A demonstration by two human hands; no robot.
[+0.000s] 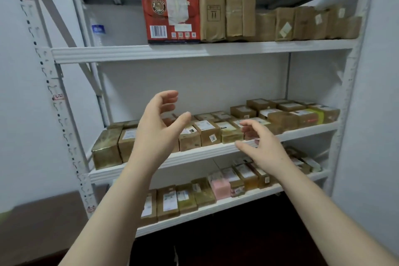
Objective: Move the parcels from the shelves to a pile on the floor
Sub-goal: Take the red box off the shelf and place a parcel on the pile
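Observation:
Brown taped parcels (208, 133) with white labels line the middle shelf (207, 152) of a white metal rack. More parcels (168, 202) lie on the shelf below, one of them pink (219, 184). The top shelf holds a red printed box (170, 16) and taller brown parcels (212, 13). My left hand (156, 127) hovers in front of the middle shelf, fingers spread and relaxed, holding nothing. My right hand (262, 143) reaches toward the same shelf's front edge, fingers loosely curved and empty.
The rack's left upright (53, 84) and diagonal brace stand close to a white wall. A clear plastic bottle (98, 29) stands at the top shelf's left. A brown cardboard surface (41, 229) sits at lower left. Dark floor (237, 233) shows under the rack.

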